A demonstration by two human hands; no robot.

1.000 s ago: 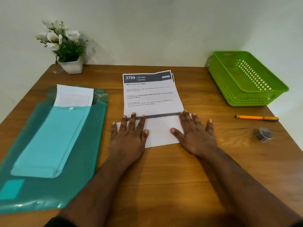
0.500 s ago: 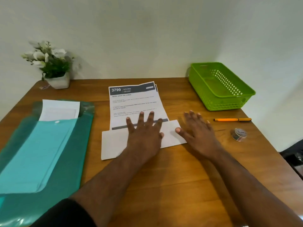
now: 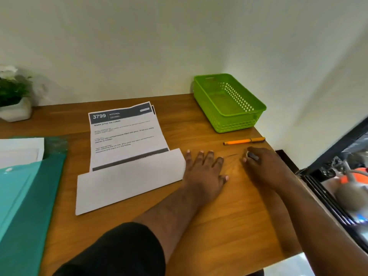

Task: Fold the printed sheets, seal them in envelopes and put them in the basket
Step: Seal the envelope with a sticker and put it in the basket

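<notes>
The printed sheet [image 3: 127, 156] lies in the middle of the table [image 3: 229, 226]. The basket [image 3: 229, 102] stands behind it to the right, the pen [image 3: 244, 141] before the basket, the folder [image 3: 23, 196] at left.

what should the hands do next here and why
Probably lift the tape roll that the right hand is closing on. The sheet has only its bottom flap folded up, and the left hand lies flat on the table beside it.

- Bare table [image 3: 229, 226] fills the lower centre of the frame, open to a hand.
- The printed sheet [image 3: 127, 168] and teal folder [image 3: 23, 196] cover the left.
- At upper right the green basket [image 3: 229, 104] and orange pen [image 3: 244, 141] block the far corner.
</notes>
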